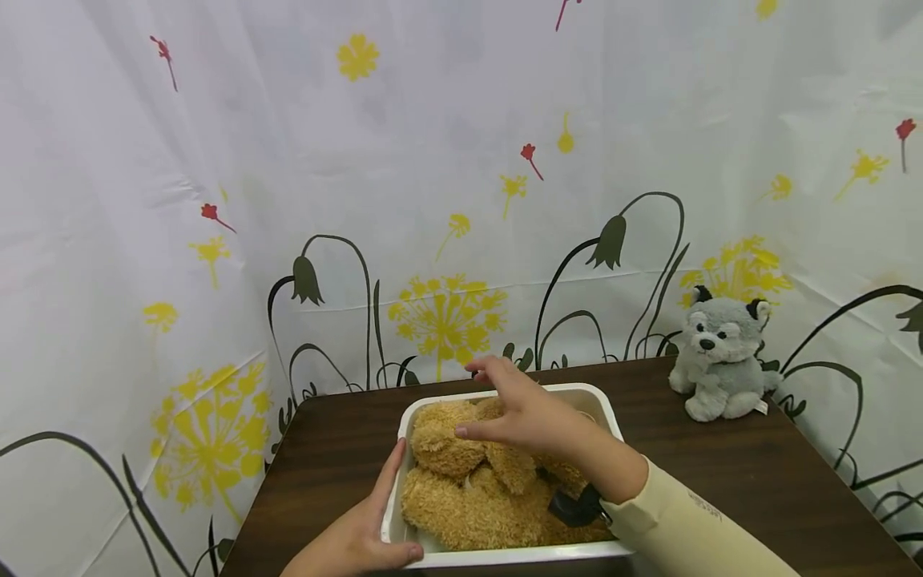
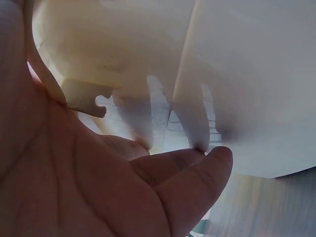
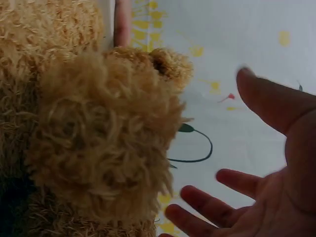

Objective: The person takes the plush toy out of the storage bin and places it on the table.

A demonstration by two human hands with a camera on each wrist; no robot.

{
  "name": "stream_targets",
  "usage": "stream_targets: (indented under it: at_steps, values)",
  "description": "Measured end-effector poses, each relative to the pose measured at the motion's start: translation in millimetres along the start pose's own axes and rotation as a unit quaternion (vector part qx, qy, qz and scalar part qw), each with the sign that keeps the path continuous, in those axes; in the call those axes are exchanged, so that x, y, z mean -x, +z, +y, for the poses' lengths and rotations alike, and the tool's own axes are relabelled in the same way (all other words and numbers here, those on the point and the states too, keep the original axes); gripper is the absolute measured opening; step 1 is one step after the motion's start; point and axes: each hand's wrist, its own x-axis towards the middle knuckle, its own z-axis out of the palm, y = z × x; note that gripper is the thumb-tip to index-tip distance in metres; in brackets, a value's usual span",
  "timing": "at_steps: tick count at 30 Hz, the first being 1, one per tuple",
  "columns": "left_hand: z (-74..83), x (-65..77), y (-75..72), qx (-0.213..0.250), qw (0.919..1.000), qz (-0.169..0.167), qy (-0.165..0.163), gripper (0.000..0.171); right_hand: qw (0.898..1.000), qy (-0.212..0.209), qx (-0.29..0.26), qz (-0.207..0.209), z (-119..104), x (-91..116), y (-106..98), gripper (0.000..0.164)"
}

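Now, left hand: gripping the white tray at the near left corner, with thumb over the front rim and fingers stretched along the outside of the left wall; in the left wrist view, pressed by the fingertips against pale plastic.
Right hand: poised above the tray, with fingers loose and spread, thumb held wide of them; apart from the fur in the right wrist view.
Brown plush toy: lying inside the tray, bunched up and filling most of it; partly covered from above by the right hand and forearm.
Tray: over the dark wooden table; resting or lifted, cannot tell.
Sleeve: pale yellow, on the right forearm, marked with small print too faint to read.
Black device: at the cuff, above the near right part of the toy.
Grey plush dog: sitting upright on the table's far right, well apart from the tray.
Curtain: white, behind the table, printed with yellow, red and dark green flowers.
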Motion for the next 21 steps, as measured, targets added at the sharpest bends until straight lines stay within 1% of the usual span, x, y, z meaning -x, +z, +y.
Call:
stream_targets:
  at_steps: [2,4,7,8,11,13,15,18,21]
  values:
    - [0.8,1.4,0.1,-0.001,1.0000,0.000,0.000,0.121,0.998,-0.006,0.053,-0.031,0.1,1.3,2.6,0.094]
    - [1.4,2.1,0.3,-0.004,1.0000,-0.001,0.002,0.121,0.993,-0.013,0.106,-0.057,0.9,2.9,4.3,0.103]
    - [1.2,1.7,0.8,-0.010,0.9999,0.002,0.009,0.121,0.980,-0.021,0.174,-0.090,3.7,4.9,6.0,0.114]
    - [0.8,1.1,0.9,-0.012,0.9999,0.003,0.010,0.121,0.974,-0.027,0.201,-0.097,5.4,5.4,6.6,0.117]
    - [-1.1,0.3,0.8,0.005,1.0000,-0.001,0.003,0.121,0.957,-0.042,0.263,-0.112,10.6,7.6,9.9,0.124]
    - [-1.9,0.4,0.3,0.015,0.9998,-0.001,-0.011,0.120,0.950,-0.048,0.286,-0.118,12.9,9.2,11.7,0.129]
    - [-1.8,0.7,-0.3,0.014,0.9996,0.003,-0.022,0.120,0.943,-0.047,0.306,-0.124,14.4,11.1,13.0,0.135]
    - [-0.5,0.4,-1.0,0.006,0.9994,0.009,-0.033,0.121,0.938,-0.033,0.319,-0.133,13.6,13.0,11.6,0.137]
    - [0.6,-0.9,-0.9,0.017,0.9993,0.003,-0.032,0.120,0.937,-0.019,0.325,-0.128,13.2,13.8,9.7,0.130]
